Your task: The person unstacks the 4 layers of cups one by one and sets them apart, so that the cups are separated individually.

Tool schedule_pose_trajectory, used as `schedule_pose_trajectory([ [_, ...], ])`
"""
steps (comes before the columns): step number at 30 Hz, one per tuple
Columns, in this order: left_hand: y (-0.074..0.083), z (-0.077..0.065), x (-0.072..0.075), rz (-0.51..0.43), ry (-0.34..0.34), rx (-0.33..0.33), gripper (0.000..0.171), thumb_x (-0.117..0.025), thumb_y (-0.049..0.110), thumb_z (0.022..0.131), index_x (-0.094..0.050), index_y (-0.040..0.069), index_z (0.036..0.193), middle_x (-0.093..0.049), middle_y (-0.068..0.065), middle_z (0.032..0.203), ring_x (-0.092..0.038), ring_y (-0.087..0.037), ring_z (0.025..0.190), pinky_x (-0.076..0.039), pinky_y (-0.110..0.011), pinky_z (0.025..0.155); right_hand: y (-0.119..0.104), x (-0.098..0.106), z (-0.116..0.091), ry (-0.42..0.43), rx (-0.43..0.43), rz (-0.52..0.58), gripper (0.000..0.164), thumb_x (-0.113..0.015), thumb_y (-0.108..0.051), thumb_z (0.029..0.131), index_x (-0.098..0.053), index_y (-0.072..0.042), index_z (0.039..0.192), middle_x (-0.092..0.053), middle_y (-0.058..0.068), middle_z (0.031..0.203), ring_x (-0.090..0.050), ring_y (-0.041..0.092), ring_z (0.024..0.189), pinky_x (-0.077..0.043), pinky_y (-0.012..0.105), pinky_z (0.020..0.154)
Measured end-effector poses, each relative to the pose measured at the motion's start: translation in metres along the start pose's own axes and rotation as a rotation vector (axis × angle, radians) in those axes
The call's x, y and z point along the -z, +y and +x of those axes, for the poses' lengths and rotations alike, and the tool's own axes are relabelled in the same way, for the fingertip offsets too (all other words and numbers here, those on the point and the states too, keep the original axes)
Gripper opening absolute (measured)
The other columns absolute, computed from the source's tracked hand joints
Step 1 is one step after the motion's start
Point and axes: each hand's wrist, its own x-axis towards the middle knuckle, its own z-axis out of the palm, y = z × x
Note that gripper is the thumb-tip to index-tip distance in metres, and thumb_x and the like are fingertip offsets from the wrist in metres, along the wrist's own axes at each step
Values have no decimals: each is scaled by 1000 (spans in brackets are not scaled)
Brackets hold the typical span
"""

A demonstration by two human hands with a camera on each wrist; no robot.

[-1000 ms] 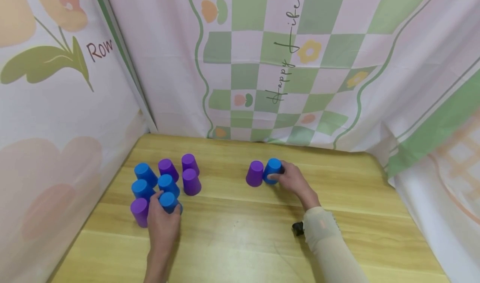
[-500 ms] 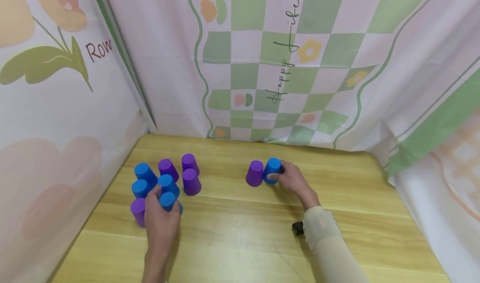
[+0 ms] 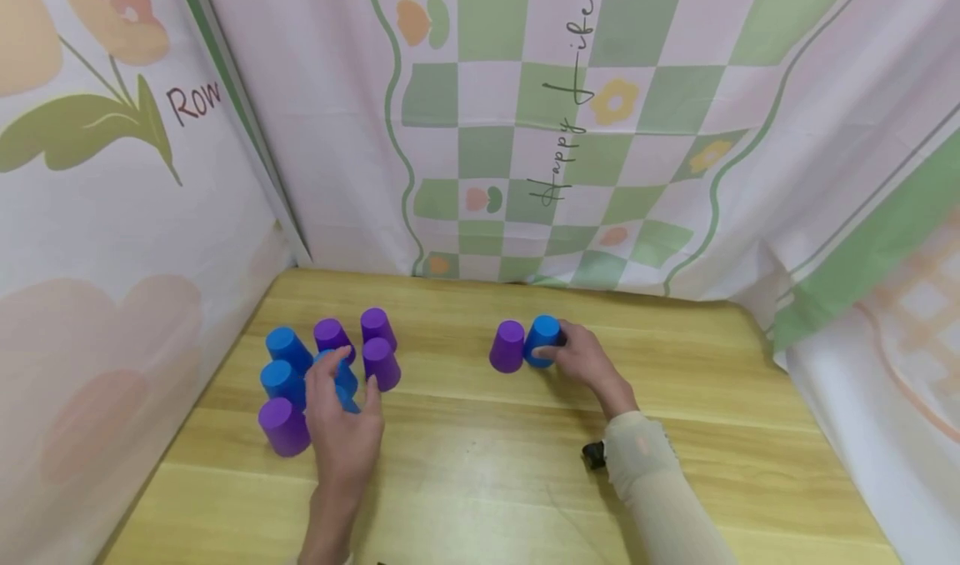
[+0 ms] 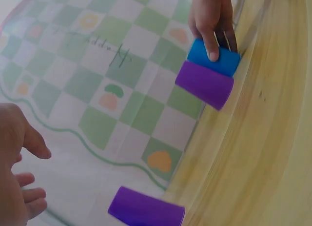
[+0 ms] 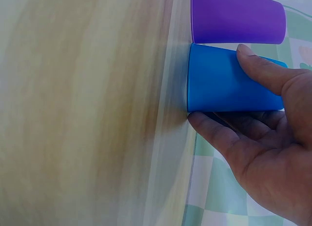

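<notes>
My right hand (image 3: 592, 365) grips an upturned blue cup (image 5: 224, 84), thumb on one side and fingers on the other. Close beside that cup stands a purple cup (image 5: 239, 18), also upside down. On the left, my left hand (image 3: 343, 444) is spread above the front of a cluster, holding nothing; in the left wrist view its thumb and fingers are apart. Two blue cups, a front one (image 3: 347, 399) and one behind it (image 3: 345, 377), are partly hidden by this hand. A purple cup (image 3: 284, 427) stands just left of it.
The cluster also has two blue cups (image 3: 288, 348) at its left and several purple cups (image 3: 382, 365) at its back and right. All stand on the wooden table (image 3: 480, 482). A checked curtain (image 3: 495, 148) hangs along the back edge, and a printed cloth (image 3: 112, 298) lines the left side.
My left hand has let go of the front blue cup, opened its fingers and moved slightly right. The right hand stays on its blue cup.
</notes>
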Motion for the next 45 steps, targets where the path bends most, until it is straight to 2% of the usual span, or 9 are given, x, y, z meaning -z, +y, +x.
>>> schedule_pose_trajectory([
  [5,6,-1,-15,-60,-18,-84,48,-74,-15,87,-60,-4,132,-63,-21,129,-60,-33,126,-40,-12,114,-1,1,-1,7,0,-1,39,-75,-28,98,-66,-2,127,-71,20,124,-67,36,113,-57,58,100],
  [12,23,-9,-46,-105,-213,91,51,-75,-4,92,-56,5,138,-60,-10,136,-57,-29,131,-51,-48,114,1,0,1,5,-1,-2,39,-75,-29,98,-66,-3,126,-71,19,124,-67,36,113,-57,57,100],
  [16,25,-13,-70,-153,-288,89,56,-76,-6,89,-54,3,140,-60,-13,138,-57,-32,128,-51,-51,113,1,1,1,2,1,-6,38,-75,-29,98,-66,-4,125,-71,19,124,-67,36,113,-57,58,100],
  [19,27,-13,-89,-152,-380,152,62,-76,-2,89,-51,5,145,-56,-12,143,-54,-33,133,-48,-51,116,0,3,1,13,0,-2,39,-75,-28,98,-66,-3,126,-71,20,125,-67,37,115,-56,59,101],
  [23,29,-9,-114,-100,-507,259,70,-78,3,89,-46,8,151,-50,-13,151,-51,-37,141,-45,-53,119,0,3,0,26,3,0,39,-76,-27,97,-67,-2,125,-71,21,125,-67,39,116,-55,60,103],
  [27,27,-5,-138,-45,-595,278,73,-79,5,90,-43,7,154,-48,-16,154,-51,-38,142,-46,-53,118,1,2,0,27,19,-13,40,-76,-27,97,-67,-1,126,-71,22,125,-67,40,117,-54,60,104],
  [35,21,-1,-178,-3,-638,286,80,-83,3,86,-41,3,154,-49,-22,152,-53,-39,138,-48,-56,116,0,1,2,40,24,-37,40,-77,-27,96,-67,0,125,-72,23,124,-67,41,117,-54,60,104],
  [41,10,-5,-202,-45,-577,265,77,-84,13,90,-41,2,154,-50,-21,150,-55,-38,138,-48,-54,116,-1,1,2,51,35,-49,41,-77,-28,96,-68,0,125,-71,24,125,-66,42,118,-53,61,105],
  [45,1,-11,-211,-112,-538,274,72,-82,17,92,-45,3,151,-54,-18,148,-57,-35,136,-49,-50,116,-2,0,1,50,47,-51,39,-77,-26,96,-68,1,123,-72,24,125,-66,43,119,-53,61,106],
])
